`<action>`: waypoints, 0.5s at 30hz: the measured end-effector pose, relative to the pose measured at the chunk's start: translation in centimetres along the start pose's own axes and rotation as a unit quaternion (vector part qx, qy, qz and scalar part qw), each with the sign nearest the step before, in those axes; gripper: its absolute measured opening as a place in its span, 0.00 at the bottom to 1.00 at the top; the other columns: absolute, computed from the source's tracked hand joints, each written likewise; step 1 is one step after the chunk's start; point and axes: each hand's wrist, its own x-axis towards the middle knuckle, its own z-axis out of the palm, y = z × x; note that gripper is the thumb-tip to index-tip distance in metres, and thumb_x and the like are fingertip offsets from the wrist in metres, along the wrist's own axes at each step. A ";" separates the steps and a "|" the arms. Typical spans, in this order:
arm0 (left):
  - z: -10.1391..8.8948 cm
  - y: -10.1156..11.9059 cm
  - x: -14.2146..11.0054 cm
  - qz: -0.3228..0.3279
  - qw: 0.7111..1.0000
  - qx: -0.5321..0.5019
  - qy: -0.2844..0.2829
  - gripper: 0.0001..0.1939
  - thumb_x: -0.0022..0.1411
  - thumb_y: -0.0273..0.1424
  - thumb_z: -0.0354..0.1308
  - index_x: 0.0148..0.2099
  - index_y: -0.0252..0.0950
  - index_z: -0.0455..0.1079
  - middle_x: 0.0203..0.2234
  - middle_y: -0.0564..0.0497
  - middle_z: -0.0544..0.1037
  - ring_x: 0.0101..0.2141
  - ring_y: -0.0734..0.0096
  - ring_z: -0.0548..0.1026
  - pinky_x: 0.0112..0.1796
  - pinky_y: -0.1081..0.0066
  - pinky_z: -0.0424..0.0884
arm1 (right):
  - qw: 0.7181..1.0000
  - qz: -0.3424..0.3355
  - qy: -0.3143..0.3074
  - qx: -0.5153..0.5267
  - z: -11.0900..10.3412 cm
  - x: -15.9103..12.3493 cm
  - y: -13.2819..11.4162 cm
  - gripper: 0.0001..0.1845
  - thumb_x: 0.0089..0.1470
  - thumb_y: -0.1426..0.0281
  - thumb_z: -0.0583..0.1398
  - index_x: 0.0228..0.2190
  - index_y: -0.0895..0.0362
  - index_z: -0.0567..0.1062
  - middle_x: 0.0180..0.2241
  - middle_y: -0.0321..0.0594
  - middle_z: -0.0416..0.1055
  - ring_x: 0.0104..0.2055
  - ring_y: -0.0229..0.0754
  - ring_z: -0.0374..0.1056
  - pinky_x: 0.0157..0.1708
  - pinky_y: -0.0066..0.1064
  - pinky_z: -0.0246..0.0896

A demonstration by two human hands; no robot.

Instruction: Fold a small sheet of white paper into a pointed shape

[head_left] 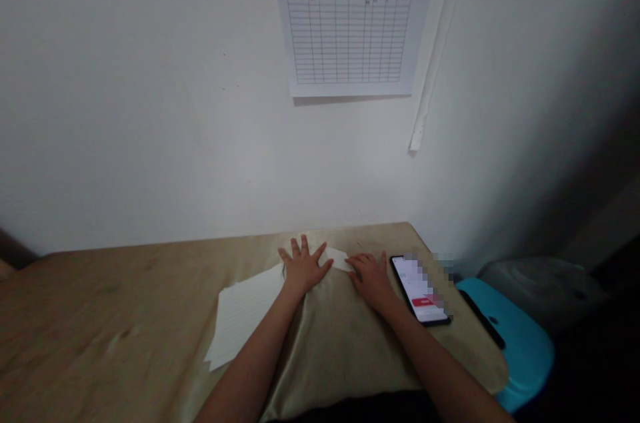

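Note:
A small white folded-looking piece of paper (338, 258) lies on the cloth between my two hands. My left hand (301, 271) is spread flat on the cloth, its thumb side at the paper's left edge. At the paper's right end, my right hand (373, 281) has its thumb and index finger on the edge, with the little finger raised. Left of my left forearm lies a stack of lined paper sheets (245, 316), partly covered by that arm.
A gold-brown cloth (150, 316) covers the table. A phone (417, 293) with a lit screen lies to the right of my right hand. Past the right edge stands a turquoise plastic object (520, 336). A printed table sheet (355, 29) hangs on the white wall.

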 end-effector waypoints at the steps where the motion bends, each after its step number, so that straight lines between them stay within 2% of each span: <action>1: -0.1 0.1 -0.2 -0.008 1.000 0.004 -0.004 0.39 0.61 0.63 0.43 0.69 0.56 0.57 0.72 0.43 0.49 0.68 0.23 0.40 0.57 0.24 0.29 | 1.000 -0.007 -0.005 0.005 0.1 0.0 0.0 0.22 0.61 0.73 0.53 0.54 0.46 0.73 0.56 0.43 0.72 0.61 0.49 0.61 0.65 0.66 0.22; 4: -0.5 0.5 -1.0 -0.013 1.000 0.024 0.006 0.43 0.58 0.64 0.45 0.69 0.49 0.59 0.71 0.38 0.51 0.68 0.22 0.43 0.57 0.24 0.29 | 0.999 -0.035 -0.010 0.015 0.1 0.0 0.1 0.22 0.61 0.75 0.51 0.50 0.44 0.77 0.57 0.40 0.72 0.62 0.48 0.60 0.65 0.66 0.17; 7: -1.2 0.8 -1.6 -0.002 0.999 0.034 0.003 0.44 0.56 0.64 0.48 0.67 0.46 0.64 0.70 0.36 0.54 0.67 0.20 0.44 0.57 0.23 0.31 | 0.999 -0.036 0.006 0.015 0.1 0.0 0.1 0.19 0.63 0.72 0.51 0.46 0.46 0.79 0.53 0.41 0.75 0.60 0.49 0.62 0.64 0.66 0.14; 12: -2.7 0.8 -2.9 0.025 0.999 0.043 -0.019 0.36 0.57 0.60 0.54 0.60 0.44 0.72 0.68 0.36 0.58 0.67 0.21 0.46 0.57 0.22 0.32 | 0.999 -0.028 0.018 0.026 0.0 0.0 0.3 0.16 0.64 0.69 0.53 0.45 0.47 0.79 0.50 0.40 0.76 0.58 0.48 0.64 0.64 0.66 0.15; 15: -3.0 0.7 -3.9 0.041 0.998 0.056 -0.011 0.31 0.59 0.55 0.57 0.57 0.43 0.74 0.67 0.36 0.61 0.67 0.25 0.48 0.57 0.23 0.29 | 0.999 -0.027 0.009 0.017 0.0 0.1 0.4 0.14 0.63 0.69 0.55 0.46 0.48 0.78 0.49 0.40 0.76 0.58 0.47 0.63 0.66 0.63 0.19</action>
